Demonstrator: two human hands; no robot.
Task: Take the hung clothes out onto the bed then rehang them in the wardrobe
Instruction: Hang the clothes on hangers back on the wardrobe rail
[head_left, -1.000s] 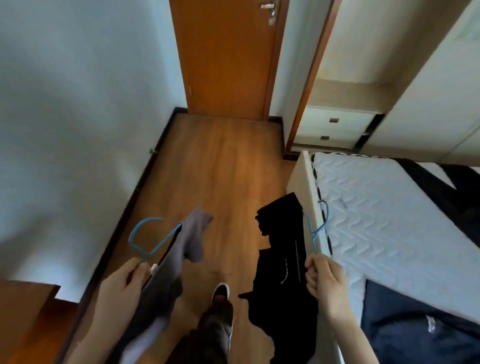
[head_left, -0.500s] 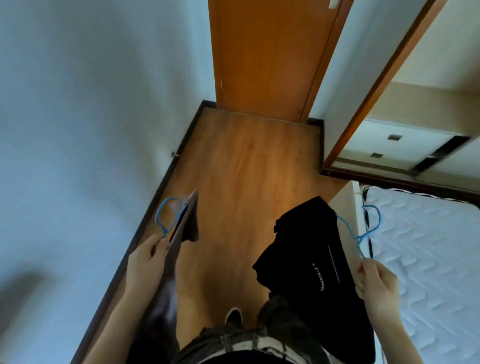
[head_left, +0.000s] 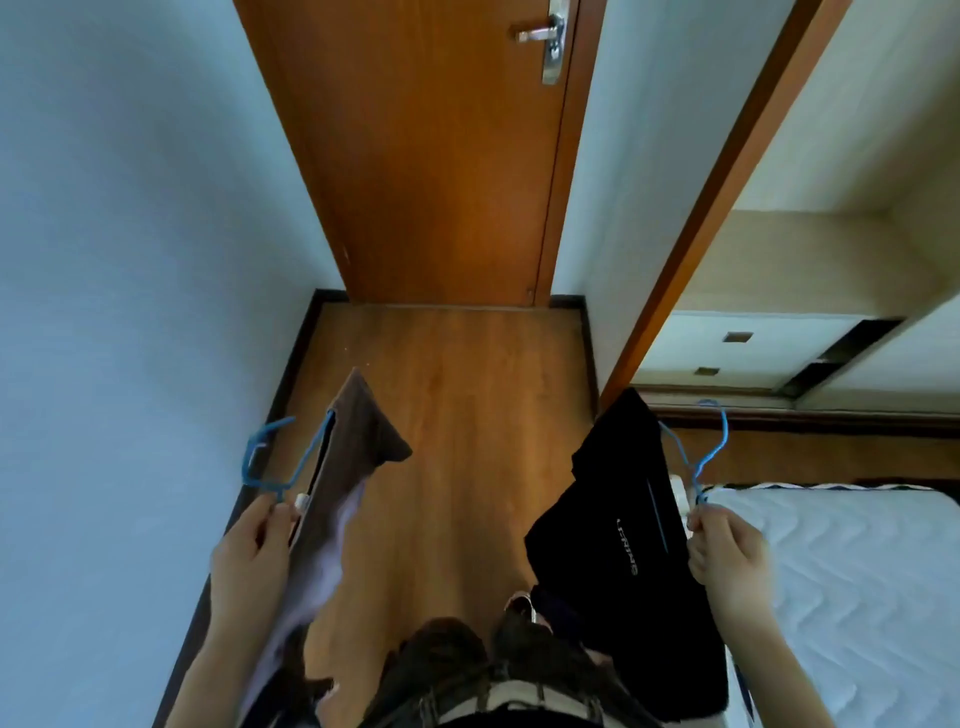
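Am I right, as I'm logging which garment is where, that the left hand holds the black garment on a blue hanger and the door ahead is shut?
Not quite. In the head view the left hand holds the brown garment on a blue hanger; the black garment hangs from the right hand. The door is shut.

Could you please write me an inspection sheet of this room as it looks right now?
Surface: white quilted bed at right, wooden floor ahead.
Job's things: brown garment on a blue hanger; black garment on another blue hanger.
Clutter: nothing seen.
Grippers: left hand pinches the first hanger's neck; right hand grips the second's.
Cables: nothing seen.
Surroundings: closed wooden door, open wardrobe with drawers.
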